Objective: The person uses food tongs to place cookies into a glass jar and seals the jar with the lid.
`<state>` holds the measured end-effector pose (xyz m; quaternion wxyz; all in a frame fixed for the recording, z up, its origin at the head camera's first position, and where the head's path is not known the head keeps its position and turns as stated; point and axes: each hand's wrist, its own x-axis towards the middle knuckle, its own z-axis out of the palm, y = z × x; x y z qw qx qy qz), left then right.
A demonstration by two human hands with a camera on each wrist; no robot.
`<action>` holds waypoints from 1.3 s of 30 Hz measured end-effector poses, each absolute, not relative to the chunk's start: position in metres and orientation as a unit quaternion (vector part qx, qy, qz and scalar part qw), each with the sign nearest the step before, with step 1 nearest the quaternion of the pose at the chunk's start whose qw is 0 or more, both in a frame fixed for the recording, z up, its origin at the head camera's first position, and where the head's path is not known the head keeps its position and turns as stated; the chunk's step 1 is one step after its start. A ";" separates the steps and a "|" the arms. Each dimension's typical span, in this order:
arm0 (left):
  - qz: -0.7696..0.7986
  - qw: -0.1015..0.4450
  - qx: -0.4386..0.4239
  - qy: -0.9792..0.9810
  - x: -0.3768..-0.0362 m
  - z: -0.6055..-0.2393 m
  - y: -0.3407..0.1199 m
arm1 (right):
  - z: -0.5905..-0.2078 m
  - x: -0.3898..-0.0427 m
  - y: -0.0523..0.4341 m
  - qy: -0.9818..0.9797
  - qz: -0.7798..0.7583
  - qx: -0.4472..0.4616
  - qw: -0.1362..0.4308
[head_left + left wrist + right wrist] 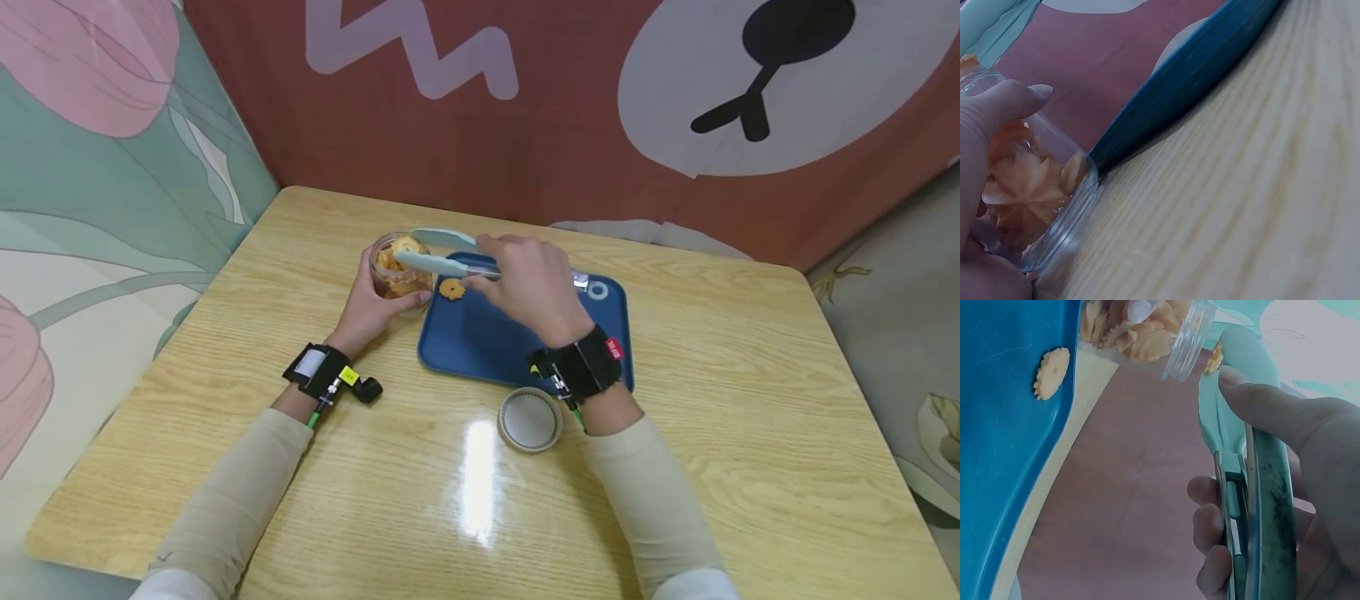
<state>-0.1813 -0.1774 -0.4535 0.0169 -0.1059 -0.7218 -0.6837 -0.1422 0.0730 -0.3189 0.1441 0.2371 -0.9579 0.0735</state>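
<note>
My left hand [372,296] grips a clear jar [393,287] of cookies, its thumb along the side; star-ridged cookies [1025,187] show through the wall in the left wrist view. In my right hand [536,283] is a pair of tongs [435,264] with pale green tips. The tips are over the jar's mouth, with a cookie [1214,359] between them, its edge showing in the right wrist view. One flat scalloped cookie [452,289] lies on the blue tray [480,337] beside the jar.
A round lid [530,419] lies on the wooden table [360,492] at the tray's near edge. The tongs' ring end [597,290] extends over the tray's right side. A printed curtain [465,142] hangs behind the table.
</note>
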 end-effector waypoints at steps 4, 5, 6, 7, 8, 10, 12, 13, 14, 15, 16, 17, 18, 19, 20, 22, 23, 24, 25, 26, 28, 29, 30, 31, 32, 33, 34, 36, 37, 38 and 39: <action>-0.687 0.018 -0.108 -0.718 -0.182 -0.454 -0.177 | -0.319 -0.142 0.072 -0.959 0.077 0.238 0.135; -0.686 0.018 -0.109 -0.719 -0.182 -0.454 -0.177 | -0.319 -0.142 0.073 -0.959 0.079 0.237 0.131; -0.685 0.018 -0.108 -0.720 -0.183 -0.455 -0.177 | -0.318 -0.142 0.073 -0.960 0.081 0.236 0.126; -0.682 0.017 -0.107 -0.723 -0.183 -0.454 -0.177 | -0.318 -0.142 0.073 -0.961 0.083 0.235 0.123; -0.680 0.017 -0.106 -0.725 -0.183 -0.454 -0.177 | -0.318 -0.141 0.073 -0.961 0.085 0.234 0.119; -0.674 0.016 -0.103 -0.731 -0.183 -0.455 -0.178 | -0.318 -0.141 0.074 -0.962 0.092 0.231 0.115; -0.670 0.014 -0.101 -0.736 -0.183 -0.454 -0.179 | -0.318 -0.141 0.075 -0.963 0.097 0.228 0.110; -0.667 0.015 -0.100 -0.738 -0.183 -0.455 -0.179 | -0.318 -0.141 0.076 -0.963 0.099 0.226 0.110; -0.665 0.015 -0.099 -0.740 -0.183 -0.455 -0.179 | -0.318 -0.141 0.077 -0.963 0.101 0.224 0.110; -0.662 0.016 -0.098 -0.743 -0.183 -0.455 -0.180 | -0.318 -0.140 0.077 -0.963 0.102 0.223 0.110; -0.660 0.016 -0.096 -0.745 -0.183 -0.455 -0.180 | -0.318 -0.140 0.078 -0.964 0.101 0.221 0.111; -0.658 0.016 -0.095 -0.747 -0.183 -0.455 -0.180 | -0.318 -0.140 0.079 -0.964 0.102 0.219 0.112; -0.656 0.015 -0.093 -0.749 -0.183 -0.455 -0.180 | -0.318 -0.140 0.080 -0.964 0.102 0.217 0.114; -0.654 0.015 -0.091 -0.751 -0.183 -0.455 -0.180 | -0.318 -0.140 0.082 -0.964 0.104 0.215 0.115; -0.654 0.014 -0.090 -0.751 -0.183 -0.455 -0.180 | -0.319 -0.140 0.083 -0.964 0.106 0.212 0.116; -0.654 0.013 -0.087 -0.751 -0.183 -0.455 -0.180 | -0.320 -0.140 0.086 -0.965 0.111 0.207 0.118; -0.654 0.013 -0.086 -0.751 -0.183 -0.455 -0.180 | -0.320 -0.140 0.087 -0.965 0.114 0.204 0.118; -0.655 0.013 -0.085 -0.751 -0.183 -0.455 -0.180 | -0.321 -0.140 0.089 -0.965 0.117 0.202 0.118; -0.655 0.013 -0.085 -0.751 -0.183 -0.455 -0.180 | -0.322 -0.140 0.091 -0.965 0.119 0.200 0.118; -0.655 0.013 -0.085 -0.750 -0.183 -0.455 -0.180 | -0.323 -0.140 0.093 -0.965 0.121 0.199 0.119; -0.656 0.012 -0.085 -0.750 -0.183 -0.455 -0.180 | -0.325 -0.140 0.097 -0.965 0.126 0.197 0.122; -0.656 0.011 -0.086 -0.750 -0.182 -0.455 -0.180 | -0.326 -0.140 0.099 -0.965 0.128 0.195 0.124; -0.656 0.011 -0.086 -0.750 -0.182 -0.455 -0.180 | -0.328 -0.140 0.101 -0.965 0.129 0.194 0.125; -0.656 0.011 -0.087 -0.750 -0.182 -0.455 -0.180 | -0.329 -0.140 0.103 -0.965 0.130 0.192 0.125; -0.655 0.010 -0.087 -0.750 -0.182 -0.455 -0.180 | -0.331 -0.140 0.106 -0.965 0.129 0.190 0.128; -0.655 0.010 -0.088 -0.751 -0.182 -0.454 -0.180 | -0.333 -0.140 0.108 -0.965 0.129 0.189 0.129; -0.654 0.011 -0.088 -0.751 -0.182 -0.454 -0.179 | -0.335 -0.140 0.110 -0.965 0.129 0.188 0.129; -0.654 0.011 -0.088 -0.751 -0.182 -0.455 -0.180 | -0.339 -0.140 0.114 -0.965 0.126 0.187 0.131; -0.654 0.011 -0.088 -0.751 -0.182 -0.454 -0.179 | -0.340 -0.141 0.116 -0.966 0.125 0.186 0.130; -0.654 0.010 -0.088 -0.751 -0.181 -0.454 -0.179 | -0.342 -0.141 0.118 -0.966 0.122 0.186 0.131; -0.654 0.011 -0.088 -0.751 -0.181 -0.454 -0.179 | -0.344 -0.141 0.119 -0.967 0.120 0.186 0.129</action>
